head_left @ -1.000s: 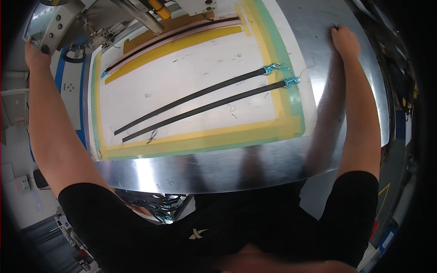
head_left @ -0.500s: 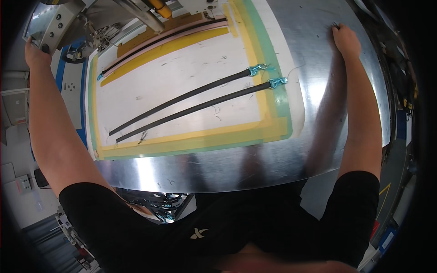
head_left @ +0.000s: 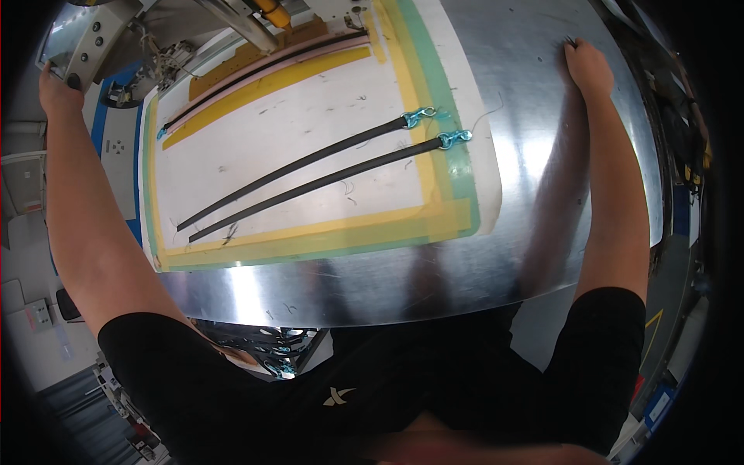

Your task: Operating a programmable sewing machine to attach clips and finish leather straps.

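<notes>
My left hand (head_left: 62,94) is up at the far left, against the lower corner of a grey control box (head_left: 91,46) with dark buttons; most of its fingers are hidden there. At the far right my right hand (head_left: 592,68) rests closed on the metal table, with small dark tips poking out of it. Between the hands, a white sheet (head_left: 294,147) edged with yellow and green tape carries two dark straps (head_left: 298,159), (head_left: 325,184), each with a blue metal snap hook (head_left: 419,117), (head_left: 456,139) at its right end. Another dark strap (head_left: 267,68) lies along a pink strip farther back.
Above the sheet's far edge hang machine parts, including a metal tube (head_left: 246,27) and a yellow cylinder (head_left: 273,12). The shiny metal table (head_left: 527,225) curves along my front. Below its edge is a bundle of straps with blue hooks (head_left: 283,353). Loose threads lie about.
The taped white sheet, with the straps on it, has slid a little to the left under the machine. Both my hands have stayed nearly in place.
</notes>
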A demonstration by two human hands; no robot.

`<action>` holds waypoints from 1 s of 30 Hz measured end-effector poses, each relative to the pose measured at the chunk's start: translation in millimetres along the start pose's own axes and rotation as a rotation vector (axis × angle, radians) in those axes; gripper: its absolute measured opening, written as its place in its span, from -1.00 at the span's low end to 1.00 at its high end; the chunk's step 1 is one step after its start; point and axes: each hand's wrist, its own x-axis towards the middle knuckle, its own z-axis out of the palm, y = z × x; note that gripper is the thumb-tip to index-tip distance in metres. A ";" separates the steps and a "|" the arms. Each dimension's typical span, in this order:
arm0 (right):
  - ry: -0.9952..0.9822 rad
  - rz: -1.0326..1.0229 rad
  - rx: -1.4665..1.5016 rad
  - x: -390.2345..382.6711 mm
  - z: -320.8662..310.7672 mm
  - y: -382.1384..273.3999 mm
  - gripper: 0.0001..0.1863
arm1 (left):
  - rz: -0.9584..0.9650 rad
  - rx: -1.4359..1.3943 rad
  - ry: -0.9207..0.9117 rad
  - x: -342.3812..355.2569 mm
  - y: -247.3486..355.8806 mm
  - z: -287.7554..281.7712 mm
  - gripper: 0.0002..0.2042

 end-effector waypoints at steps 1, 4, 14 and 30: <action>-0.001 0.004 0.000 -0.1 -0.5 0.3 -0.51 | 0.001 0.002 0.002 -1.4 0.3 0.8 -0.39; 0.004 0.001 -0.004 -1.1 -2.9 -0.9 -0.52 | -0.025 -0.020 -0.017 0.4 0.9 0.8 -0.38; 0.020 -0.026 -0.011 -18.5 -3.1 -39.8 -0.52 | 0.004 -0.025 -0.011 36.2 -9.6 -32.1 -0.26; 0.023 -0.079 0.086 -13.4 -1.1 -40.5 -0.45 | -0.061 -0.046 -0.071 5.3 3.7 -22.7 -0.17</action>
